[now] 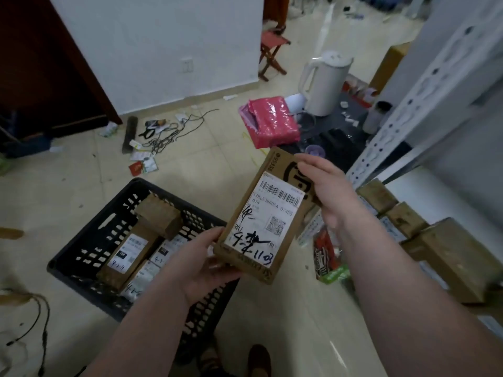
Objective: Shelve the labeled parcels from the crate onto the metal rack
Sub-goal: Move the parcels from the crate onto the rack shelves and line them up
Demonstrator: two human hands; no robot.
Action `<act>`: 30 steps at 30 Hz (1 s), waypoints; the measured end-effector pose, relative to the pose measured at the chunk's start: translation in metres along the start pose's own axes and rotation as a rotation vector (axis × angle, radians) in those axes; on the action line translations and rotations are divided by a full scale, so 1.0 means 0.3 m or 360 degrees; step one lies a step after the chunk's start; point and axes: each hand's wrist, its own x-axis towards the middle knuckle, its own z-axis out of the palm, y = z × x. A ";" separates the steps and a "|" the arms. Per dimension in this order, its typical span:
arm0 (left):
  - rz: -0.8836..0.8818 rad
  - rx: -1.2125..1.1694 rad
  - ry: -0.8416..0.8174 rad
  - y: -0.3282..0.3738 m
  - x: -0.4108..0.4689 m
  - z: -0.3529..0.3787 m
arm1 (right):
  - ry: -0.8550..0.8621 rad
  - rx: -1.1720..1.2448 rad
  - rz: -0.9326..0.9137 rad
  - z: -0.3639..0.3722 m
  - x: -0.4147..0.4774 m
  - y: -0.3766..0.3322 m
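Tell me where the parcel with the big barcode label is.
In the head view, centre frame: the parcel is held up between the left hand and right hand, just right of the crate and left of the rack.

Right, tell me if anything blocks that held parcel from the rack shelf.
Nothing in the gap itself. The left hand and right hand hold the parcel; brown boxes line the rack shelf edge beside it.

One crate [81, 244]; four crate parcels [128, 254]; one held parcel [261, 213]; three shelved parcels [457, 257].
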 end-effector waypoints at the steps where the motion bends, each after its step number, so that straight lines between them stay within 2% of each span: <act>1: 0.0023 0.0007 -0.0026 0.010 -0.016 0.032 | 0.0027 0.0023 -0.0033 -0.028 -0.014 -0.029; 6: 0.0043 -0.0027 -0.0188 0.033 -0.101 0.174 | 0.0137 0.0087 -0.0195 -0.148 -0.089 -0.155; 12: -0.0256 -0.0213 -0.0627 0.048 -0.172 0.272 | 0.0201 0.0133 -0.0361 -0.244 -0.176 -0.301; 15: -0.0320 -0.0246 -0.0831 0.057 -0.205 0.317 | 0.0262 0.0133 -0.0409 -0.280 -0.217 -0.363; 22: -0.0337 0.0086 -0.1116 0.100 -0.220 0.416 | 0.0635 0.0222 -0.0527 -0.348 -0.328 -0.443; 26: -0.0523 0.0207 -0.1339 0.121 -0.247 0.470 | 0.0847 0.0463 -0.0680 -0.369 -0.404 -0.482; 30: -0.0492 0.0210 -0.1460 0.120 -0.270 0.531 | 0.0978 0.0751 -0.0875 -0.395 -0.510 -0.521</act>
